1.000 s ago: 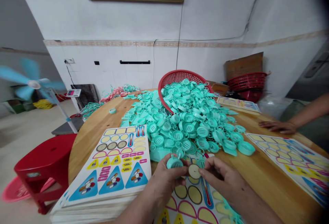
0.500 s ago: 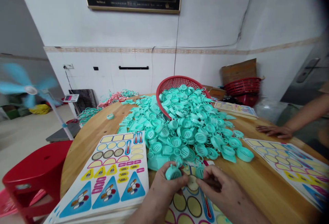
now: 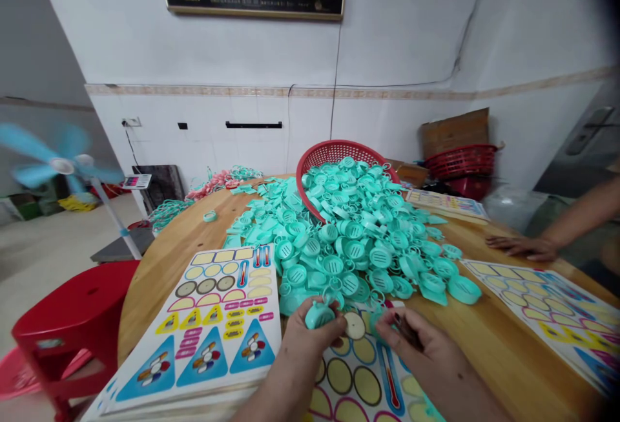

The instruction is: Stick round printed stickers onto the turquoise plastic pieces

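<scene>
Left hand [image 3: 310, 344]: grip closed on turquoise case [image 3: 320, 314], over the near side of the surface [image 3: 159, 293] | round sticker [image 3: 355, 326]: beside left thumb tip, above sticker sheet [image 3: 349, 375] | right hand [image 3: 429, 352]: fingers bent, grip's hold cannot be told | turquoise pile [image 3: 334, 263]: beyond both hands

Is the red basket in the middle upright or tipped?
Tipped: the basket leans with its mouth towards the camera, and teal pieces heap out over its rim onto the table.
</scene>
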Motion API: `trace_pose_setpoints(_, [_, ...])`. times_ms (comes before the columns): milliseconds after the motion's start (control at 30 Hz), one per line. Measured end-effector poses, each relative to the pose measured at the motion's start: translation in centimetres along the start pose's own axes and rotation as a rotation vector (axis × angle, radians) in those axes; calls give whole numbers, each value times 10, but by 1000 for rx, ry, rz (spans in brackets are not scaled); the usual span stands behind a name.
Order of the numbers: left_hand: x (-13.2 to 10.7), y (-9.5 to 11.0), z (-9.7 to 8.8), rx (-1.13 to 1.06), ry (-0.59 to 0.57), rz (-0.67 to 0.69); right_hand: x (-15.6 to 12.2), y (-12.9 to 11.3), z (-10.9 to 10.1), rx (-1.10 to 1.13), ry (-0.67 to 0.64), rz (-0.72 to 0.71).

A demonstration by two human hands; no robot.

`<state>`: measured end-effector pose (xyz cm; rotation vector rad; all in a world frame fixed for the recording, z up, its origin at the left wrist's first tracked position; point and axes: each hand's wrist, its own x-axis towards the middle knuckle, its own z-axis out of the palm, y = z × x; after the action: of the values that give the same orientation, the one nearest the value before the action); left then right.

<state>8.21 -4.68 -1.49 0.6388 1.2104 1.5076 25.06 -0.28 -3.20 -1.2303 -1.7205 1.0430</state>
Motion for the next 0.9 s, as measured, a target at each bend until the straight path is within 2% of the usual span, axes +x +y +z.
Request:
trace_pose_setpoints(100, [0,-2,0,-57,7,-24,-1,-1,6,58,-86,71])
trace_pose_setpoints(333, [0,-6,1,-142,-27,-52,-4,-11,13,63,-28,46])
trace_pose_setpoints(500, [-1,-7,1,-147,-36,-82,-2,-7,16,69,-1,43])
trace_pose_setpoints(600, [0,-10,-1,-177,-82,-119,-3,-5,13,48,-6,31])
trace_pose_setpoints(767, [0,-10,-4,-219,-220,-155,-2,-6,1,32,-36,78])
trace_pose_setpoints(900, [-1,-8,-4,-183,-183,-201,0,-2,-1,20,-44,66])
